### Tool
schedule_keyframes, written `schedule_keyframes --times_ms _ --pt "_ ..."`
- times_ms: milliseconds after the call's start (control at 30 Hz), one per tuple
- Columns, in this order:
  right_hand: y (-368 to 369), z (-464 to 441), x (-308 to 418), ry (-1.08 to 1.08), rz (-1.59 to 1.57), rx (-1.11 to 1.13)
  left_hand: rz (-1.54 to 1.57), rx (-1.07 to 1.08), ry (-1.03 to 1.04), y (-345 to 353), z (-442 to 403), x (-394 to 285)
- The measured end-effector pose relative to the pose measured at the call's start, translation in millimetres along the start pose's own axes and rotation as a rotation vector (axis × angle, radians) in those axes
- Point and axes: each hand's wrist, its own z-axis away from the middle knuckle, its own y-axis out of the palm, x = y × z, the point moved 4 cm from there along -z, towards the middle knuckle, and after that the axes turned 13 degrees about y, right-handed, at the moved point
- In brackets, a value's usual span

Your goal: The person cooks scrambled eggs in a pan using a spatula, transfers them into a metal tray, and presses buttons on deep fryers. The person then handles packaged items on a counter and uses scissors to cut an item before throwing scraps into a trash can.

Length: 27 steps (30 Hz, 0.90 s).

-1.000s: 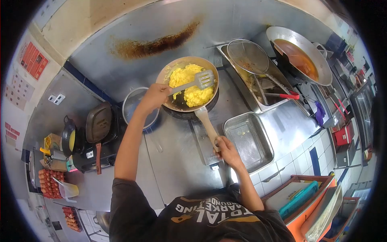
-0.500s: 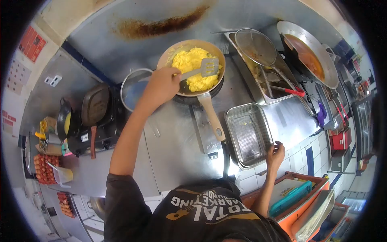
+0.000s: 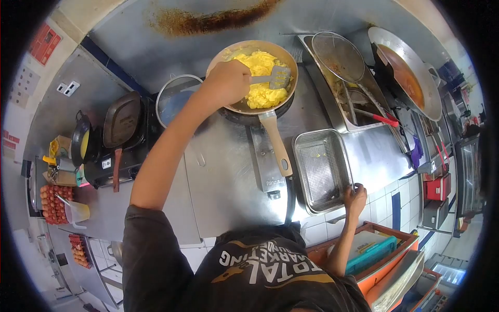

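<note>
My left hand [image 3: 228, 83] is closed round the handle of a grey slotted spatula [image 3: 279, 77]. The spatula's head rests on yellow scrambled eggs [image 3: 266, 98] in a tan frying pan [image 3: 214, 61] on a burner. Nobody holds the pan's handle, which points toward me. To the right, my right hand [image 3: 355, 198] has its fingers curled at the near right corner of a metal mesh tray [image 3: 323, 169]. The tray sits on the steel counter, just right of the pan's handle.
A round strainer [image 3: 339, 56] and red-handled tongs [image 3: 377, 117] lie over a steel tray at the back right. Beyond is a wok [image 3: 434, 96] of brown liquid. A blue sieve [image 3: 174, 104], a square pan [image 3: 122, 120] and eggs [image 3: 53, 204] are on the left.
My right hand has let go of the pan's handle and moved right to the mesh tray's corner. My left hand and the spatula have shifted right over the pan. The view has shifted too.
</note>
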Motion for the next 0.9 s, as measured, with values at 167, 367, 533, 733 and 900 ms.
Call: schedule_keyframes --times_ms 167,367,533,733,900 --pt "21 -14 -17 0.005 -0.086 0.24 0.033 0.1 0.021 -14 1 0" --pt "38 -2 -16 -0.08 -0.12 0.447 0.079 0.096 -0.018 -20 12 9" --pt "41 4 -22 0.023 -0.211 0.457 0.221 0.11 -0.072 -25 30 21" --pt "42 -4 -12 0.109 -0.326 0.467 0.442 0.075 -0.169 -21 52 28" --pt "36 -8 2 0.072 -0.43 0.445 0.455 0.074 -0.164 -28 58 11"
